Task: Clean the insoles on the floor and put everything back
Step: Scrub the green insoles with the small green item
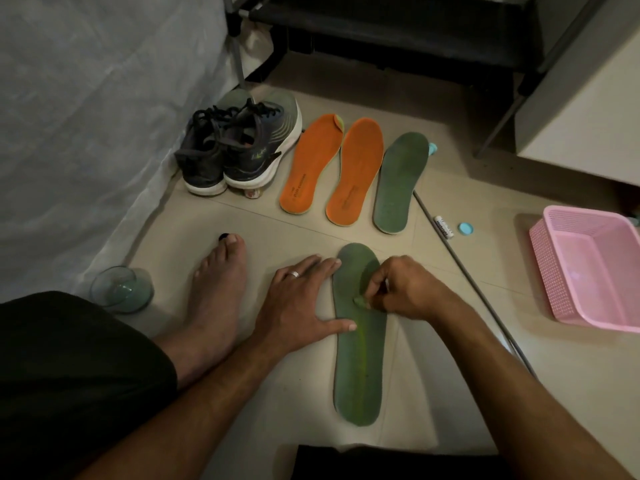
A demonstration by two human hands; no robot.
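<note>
I read this as the cleaning step, on the first green insole, which lies lengthwise on the floor just in front of me, toe toward 12 o'clock. My left hand lies flat and released, with fingertips and thumb pressing the insole's 9 o'clock edge to pin it. My right hand is pinched on something small and green at the insole's middle; whether that is a scrap of cloth or a lifted bit of lining, I cannot tell.

I judge the next move needs steady rubbing along the length while the left hand keeps the insole from sliding, then swapping to the row beyond.

Counting: four insoles in all, two green and two orange. The other green insole and the pair of orange insoles lie side by side at 12 o'clock. Two sneakers stand at 11 o'clock. One pink basket sits at 3 o'clock, one glass at 9 o'clock, and one blue cap beside one small white tube at 2 o'clock.
</note>
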